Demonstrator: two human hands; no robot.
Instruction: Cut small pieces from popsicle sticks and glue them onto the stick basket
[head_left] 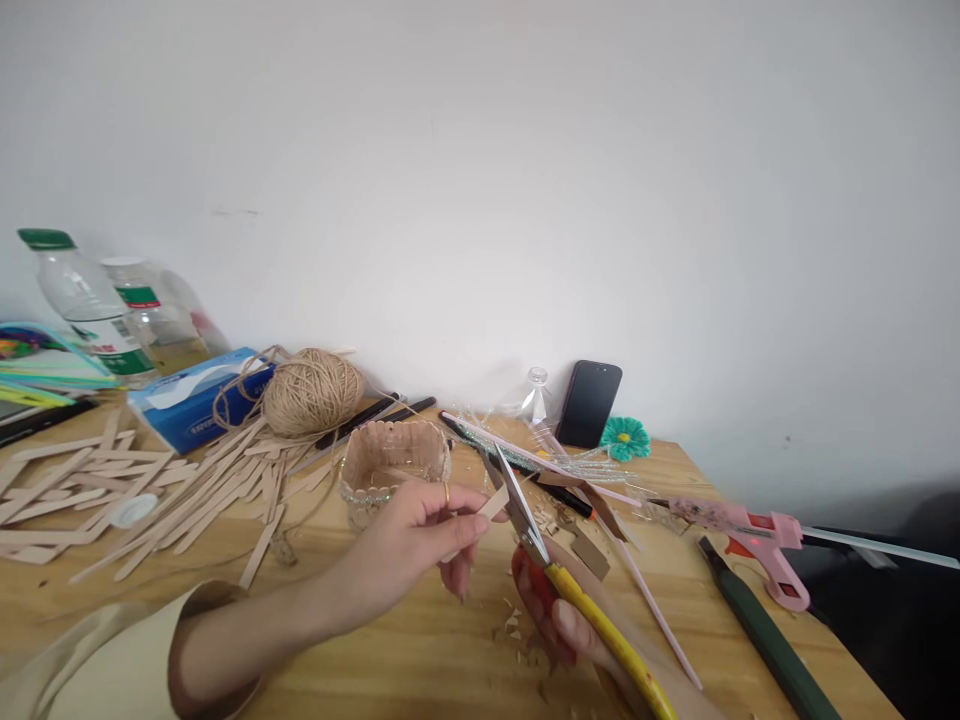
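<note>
Between thumb and fingers, my left hand (427,530) pinches a flat wooden craft stick (495,502). My right hand (574,620) is wrapped round the handles of a pair of scissors (529,525), one of them yellow. The scissor blades are spread and point up and away, with the end of the stick at or between them; whether they touch cannot be told. Just behind my left hand sits a small basket (394,455) with a scalloped wooden rim. Small wood scraps (514,625) lie on the table under the scissors.
Loose craft sticks (225,480), a twine ball (313,392), a blue tissue pack (199,400) and bottles (90,310) fill the left. A phone (590,405) leans on the wall beside a green flower (625,438). At right lie a pink glue gun (765,540) and a dark green tool (765,630).
</note>
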